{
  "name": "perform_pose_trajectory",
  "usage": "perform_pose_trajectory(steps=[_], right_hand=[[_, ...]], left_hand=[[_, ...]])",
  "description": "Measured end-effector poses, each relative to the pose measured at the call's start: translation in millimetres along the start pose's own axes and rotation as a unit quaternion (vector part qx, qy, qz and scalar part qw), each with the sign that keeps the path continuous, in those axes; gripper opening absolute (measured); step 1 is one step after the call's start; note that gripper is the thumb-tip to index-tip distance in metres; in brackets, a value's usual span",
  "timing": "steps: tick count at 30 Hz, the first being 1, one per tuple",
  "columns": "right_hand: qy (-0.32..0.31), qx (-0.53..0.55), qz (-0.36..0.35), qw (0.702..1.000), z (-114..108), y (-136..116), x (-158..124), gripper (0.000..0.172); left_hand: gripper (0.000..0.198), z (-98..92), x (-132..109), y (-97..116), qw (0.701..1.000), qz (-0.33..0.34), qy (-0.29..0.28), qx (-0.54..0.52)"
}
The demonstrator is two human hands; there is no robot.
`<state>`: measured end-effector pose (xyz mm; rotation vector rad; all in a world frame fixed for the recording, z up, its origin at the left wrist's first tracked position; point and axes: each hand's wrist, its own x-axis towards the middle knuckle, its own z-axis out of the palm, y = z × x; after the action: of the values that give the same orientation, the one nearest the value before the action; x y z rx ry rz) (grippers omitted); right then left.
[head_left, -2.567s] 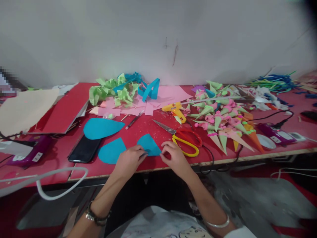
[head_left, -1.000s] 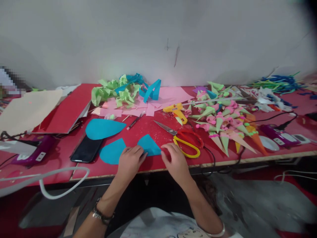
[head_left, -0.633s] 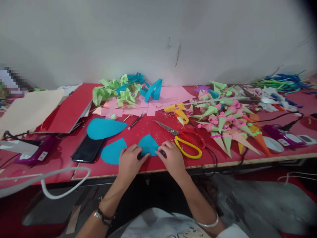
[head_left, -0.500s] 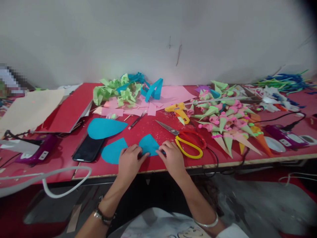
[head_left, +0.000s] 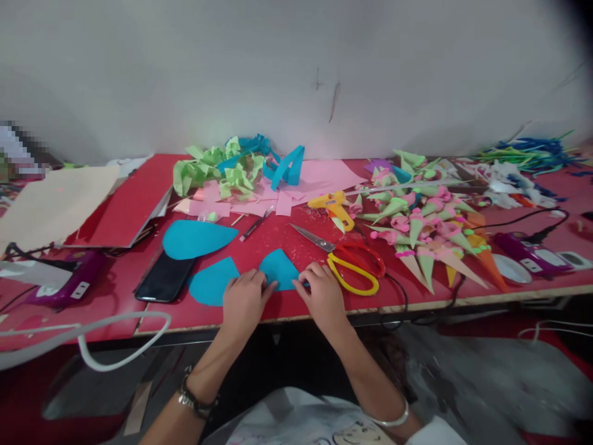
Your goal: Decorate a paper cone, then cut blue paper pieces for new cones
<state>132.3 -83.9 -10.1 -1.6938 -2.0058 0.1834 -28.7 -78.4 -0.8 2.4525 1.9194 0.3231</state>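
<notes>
Between my hands lies a blue paper piece with a pointed top, flat against the red table. My left hand has its fingers closed at the paper's left edge. My right hand pinches its right corner between thumb and fingers. Just left of my left hand, a second blue cut-out rests on the table, partly under my wrist side. A larger teardrop-shaped blue cut-out overlaps the top of a black phone. Scissors with red and yellow handles lie just beyond my right hand.
A yellow glue gun and a craft knife lie behind the scissors. Many paper cones are heaped at right. Crumpled green paper is at the back. Purple power strips and cables sit at both sides. A white cable loop crosses the left edge.
Hardly anything differs. Both hands keep their hold on the blue paper, and the view has shifted very slightly.
</notes>
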Motion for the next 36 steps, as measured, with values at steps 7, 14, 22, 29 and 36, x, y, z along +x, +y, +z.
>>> perform_pose_trajectory(steps=[7,14,22,29,36], right_hand=[[0.041,0.017,0.025,0.999,-1,5,-9,0.011],[0.053,0.058,0.042,0.996,0,10,-9,0.013],[-0.007,0.070,-0.045,0.997,-9,8,-14,0.014],[0.006,0.049,-0.018,0.999,-6,2,-14,0.013],[0.017,0.033,-0.010,0.999,-4,0,-14,0.012]], left_hand=[[0.028,-0.6,1,0,1.000,-0.007,-0.012,-0.015],[0.028,2.1,3,-4,1.000,0.009,-0.001,-0.029],[0.031,2.4,-2,-7,0.997,0.049,0.011,-0.065],[0.028,7.4,0,-9,0.989,0.071,0.029,-0.125],[0.023,9.3,3,-14,0.981,0.062,0.010,-0.183]])
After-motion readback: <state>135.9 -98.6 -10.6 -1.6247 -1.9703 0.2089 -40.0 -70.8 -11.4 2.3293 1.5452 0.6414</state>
